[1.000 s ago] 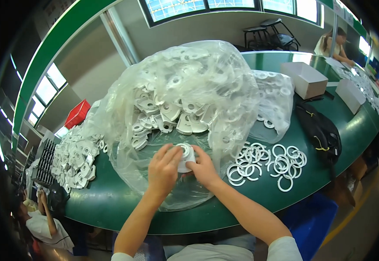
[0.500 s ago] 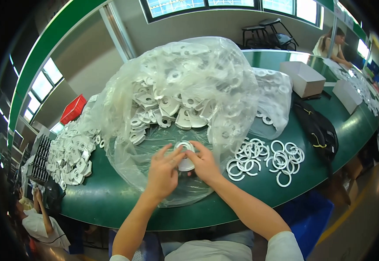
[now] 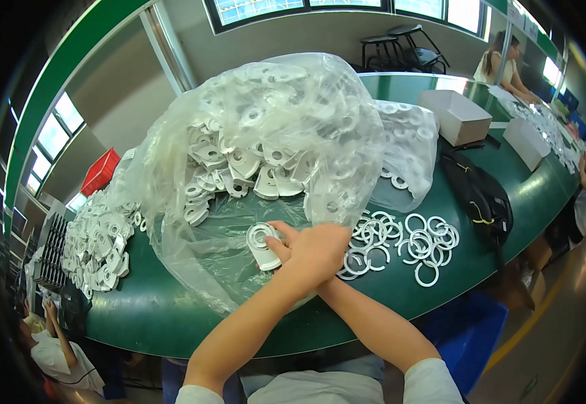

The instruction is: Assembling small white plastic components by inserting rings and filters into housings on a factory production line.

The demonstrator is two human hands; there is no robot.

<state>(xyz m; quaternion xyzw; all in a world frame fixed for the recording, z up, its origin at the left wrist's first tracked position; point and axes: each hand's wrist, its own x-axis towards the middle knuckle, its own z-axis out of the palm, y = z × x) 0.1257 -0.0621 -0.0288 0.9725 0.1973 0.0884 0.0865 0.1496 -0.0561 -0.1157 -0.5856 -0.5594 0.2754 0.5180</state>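
My forearms cross, the left one lying over the right. My right hand (image 3: 283,237) grips a white plastic part (image 3: 262,246) with a round ringed end and a flared tab, its fingers and thumb at the part's right side. My left hand (image 3: 324,248) is to the right, its back toward me, beside the loose white open rings (image 3: 372,237). Its fingers are hidden, so whether it touches a ring is unclear. Just beyond the hands lies a large clear plastic bag (image 3: 286,114) full of similar white parts (image 3: 242,161), its mouth spread toward me.
A heap of white parts (image 3: 97,242) lies left on the green table (image 3: 145,316), near a red crate (image 3: 101,172). More rings (image 3: 431,242), a smaller bag (image 3: 407,145), a black bag (image 3: 478,195) and white boxes (image 3: 454,116) are right. Other people sit at both sides.
My left hand has left the white part and crossed over my right arm toward the rings. The part, in my right hand, has shifted slightly left. The whole view has shifted a little.
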